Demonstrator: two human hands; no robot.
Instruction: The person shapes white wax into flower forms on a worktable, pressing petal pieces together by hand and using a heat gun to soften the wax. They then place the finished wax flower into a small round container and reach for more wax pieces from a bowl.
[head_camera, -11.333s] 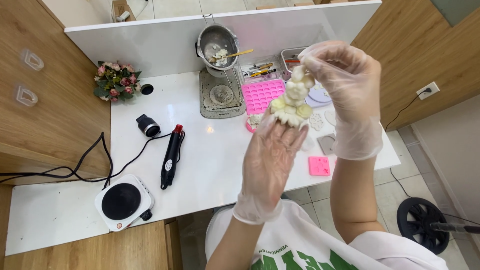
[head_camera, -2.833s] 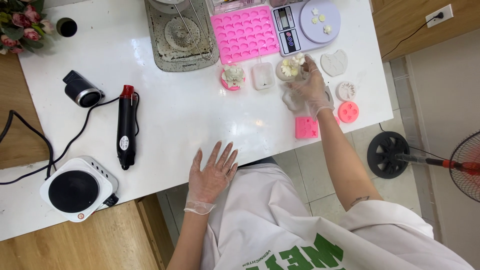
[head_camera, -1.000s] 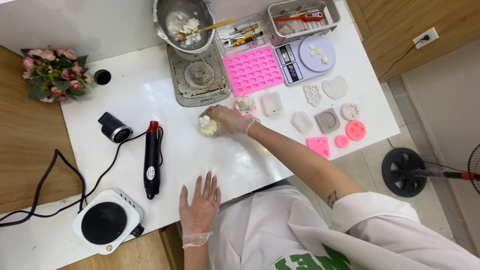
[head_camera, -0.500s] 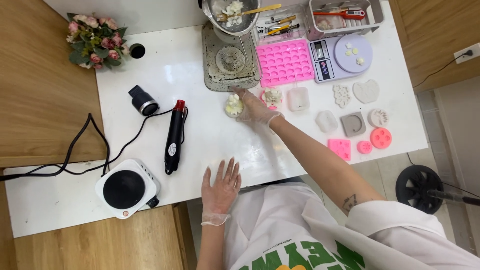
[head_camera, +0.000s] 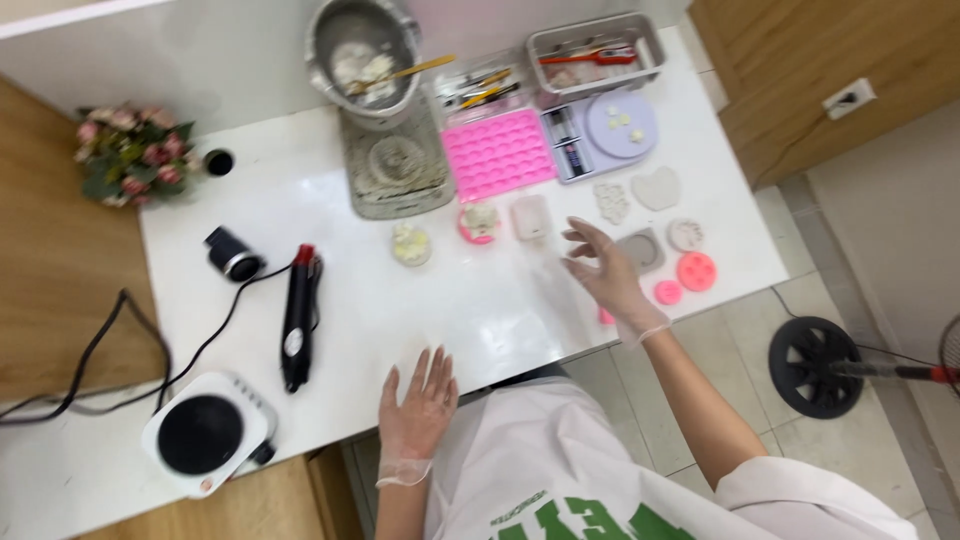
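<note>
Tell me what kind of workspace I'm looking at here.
Likely a home craft bench for casting wax or soap: a pink silicone mould, a small hotplate, a metal melting pot and a digital scale on a white table.

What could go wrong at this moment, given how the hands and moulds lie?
1. The right hand hovers open among small moulds; the pink mould near the table edge might get knocked off.
2. The cord trails across the table beside the heat gun; the left hand, flat nearby, may snag it.
</note>
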